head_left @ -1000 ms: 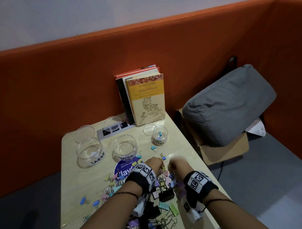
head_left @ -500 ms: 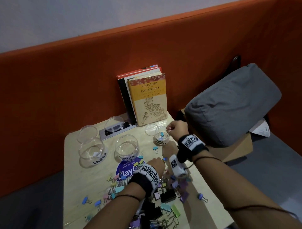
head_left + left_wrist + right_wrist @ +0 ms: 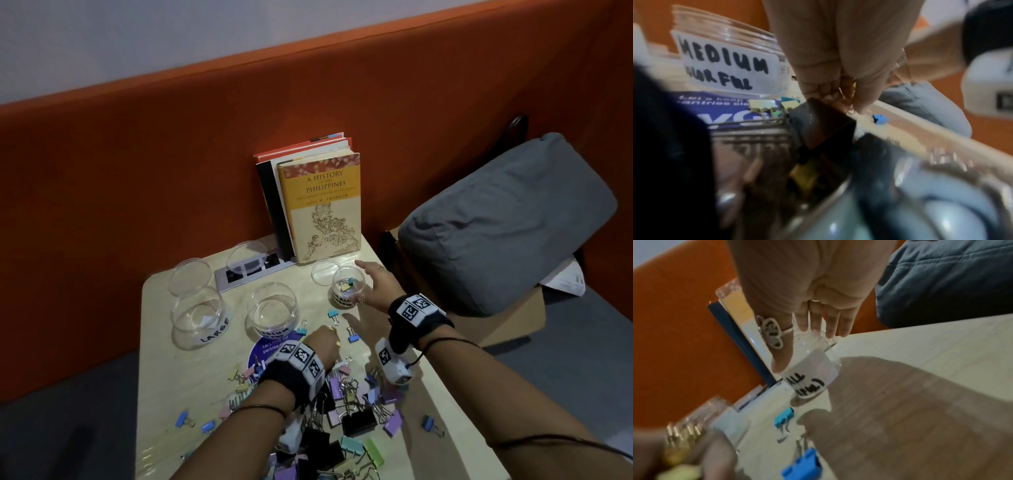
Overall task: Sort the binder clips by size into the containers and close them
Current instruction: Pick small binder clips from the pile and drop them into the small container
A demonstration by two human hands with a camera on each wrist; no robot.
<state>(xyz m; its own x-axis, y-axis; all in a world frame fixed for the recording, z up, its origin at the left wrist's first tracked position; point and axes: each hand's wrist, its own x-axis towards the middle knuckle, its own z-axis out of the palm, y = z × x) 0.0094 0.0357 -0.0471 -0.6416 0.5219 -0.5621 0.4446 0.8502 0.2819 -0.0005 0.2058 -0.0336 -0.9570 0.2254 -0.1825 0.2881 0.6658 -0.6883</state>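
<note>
Fingers of the right hand (image 3: pixel 375 287) are spread straight and hold nothing; the hand hovers just right of the small jar (image 3: pixel 348 287), which stands open at the far right of the table (image 3: pixel 164 359) and has a few small clips inside. Its lid (image 3: pixel 322 270) lies flat just behind it on the left. The left hand (image 3: pixel 323 346) is curled, fingertips bunched together near the middle of the table; in the left wrist view the fingers (image 3: pixel 824 87) appear to pinch thin wire handles of a clip, though the blur leaves what they grip uncertain. Left of the small jar stands the medium jar (image 3: pixel 272 310), open, and farther left the large jar (image 3: pixel 198 318), also open. Two more lids (image 3: pixel 190 275) lie at the far left, one of them (image 3: pixel 246 255) on a socket panel (image 3: pixel 239 274). A heap of binder clips (image 3: pixel 352 407), pastel and black, covers the near part of the table, with loose blue clips (image 3: pixel 334 315) between the heap and the small jar. Books (image 3: pixel 325 205) stand upright against the orange wall (image 3: pixel 171 171) at the far edge. A grey cushion (image 3: pixel 496 222) rests on a cardboard box (image 3: pixel 513 318) to the right of the table.
</note>
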